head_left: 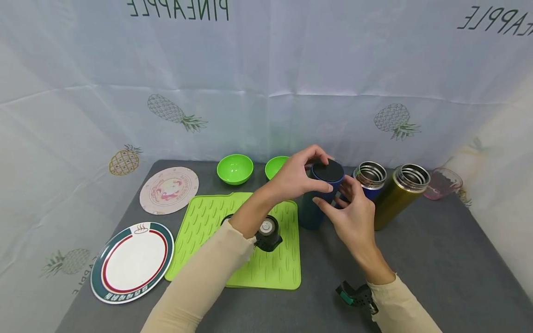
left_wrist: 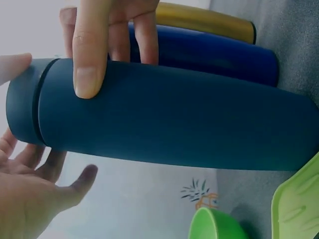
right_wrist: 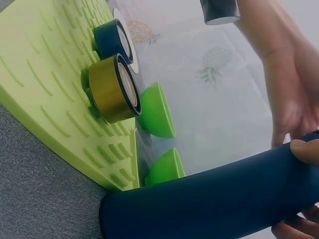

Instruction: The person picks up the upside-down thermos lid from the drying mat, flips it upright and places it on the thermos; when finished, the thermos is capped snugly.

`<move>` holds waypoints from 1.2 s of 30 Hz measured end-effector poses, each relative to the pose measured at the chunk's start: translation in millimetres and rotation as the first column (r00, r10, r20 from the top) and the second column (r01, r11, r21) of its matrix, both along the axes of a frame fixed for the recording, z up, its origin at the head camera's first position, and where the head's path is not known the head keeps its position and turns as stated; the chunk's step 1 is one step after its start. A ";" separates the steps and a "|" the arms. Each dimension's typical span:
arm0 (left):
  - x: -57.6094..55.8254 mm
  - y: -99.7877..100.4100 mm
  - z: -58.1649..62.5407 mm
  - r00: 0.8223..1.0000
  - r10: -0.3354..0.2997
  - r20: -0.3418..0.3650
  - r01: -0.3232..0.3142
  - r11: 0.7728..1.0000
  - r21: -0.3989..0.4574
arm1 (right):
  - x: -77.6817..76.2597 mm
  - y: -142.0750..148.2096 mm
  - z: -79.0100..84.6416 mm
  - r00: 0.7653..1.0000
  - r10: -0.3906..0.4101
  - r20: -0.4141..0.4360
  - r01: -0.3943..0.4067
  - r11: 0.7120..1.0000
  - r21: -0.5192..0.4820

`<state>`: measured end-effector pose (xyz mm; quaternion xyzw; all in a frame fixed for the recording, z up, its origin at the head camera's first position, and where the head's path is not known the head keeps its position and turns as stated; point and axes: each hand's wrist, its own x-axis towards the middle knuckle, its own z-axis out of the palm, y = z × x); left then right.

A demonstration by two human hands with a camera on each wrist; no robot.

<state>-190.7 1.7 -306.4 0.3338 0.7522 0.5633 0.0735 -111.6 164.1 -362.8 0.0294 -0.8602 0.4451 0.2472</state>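
The right hand [right_wrist: 307, 152] grips a blue bottle [right_wrist: 209, 199] beside a green mat [right_wrist: 55, 99].

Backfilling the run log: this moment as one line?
left hand: grips teal lid; right hand: holds teal bottle; blue bottle, gold bottle: uncapped; blue lid, gold lid: on green mat

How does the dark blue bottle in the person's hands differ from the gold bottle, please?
The dark blue bottle has its lid on top, while the gold bottle shows an open metal mouth. The left hand and right hand hold the dark blue bottle; neither holds the gold bottle. Both are tall and rounded.
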 end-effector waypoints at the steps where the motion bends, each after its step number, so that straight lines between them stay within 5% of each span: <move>1: 0.1 -0.2 0.1 1.000 -0.005 0.005 0.005 1.000 -0.001 | -0.1 -0.1 -0.2 1.000 0.000 0.000 0.000 1.000 0.002; 6: 4.8 1.4 0.7 1.000 0.003 -0.025 -0.005 0.998 -0.068 | -0.5 0.2 -0.4 1.000 0.000 0.004 0.000 1.000 0.005; 14: 14.9 8.0 -2.3 0.969 0.178 -0.173 -0.201 0.971 -0.127 | -0.9 0.6 -0.4 1.000 -0.003 -0.005 0.003 1.000 0.009; 18: 13.4 8.0 -3.5 0.957 0.209 -0.203 -0.233 0.967 -0.103 | -0.7 0.6 -0.7 1.000 -0.009 -0.008 0.009 1.000 0.017; 27: 4.2 -0.7 -4.7 0.993 0.088 -0.073 -0.091 0.995 -0.032 | -0.1 0.1 -1.6 1.000 0.008 -0.011 -0.008 1.000 0.008; 36: -3.8 -6.8 -2.9 0.997 -0.083 -0.005 0.083 0.997 -0.013 | -0.5 -0.2 -2.3 1.000 0.024 -0.021 -0.024 1.000 0.005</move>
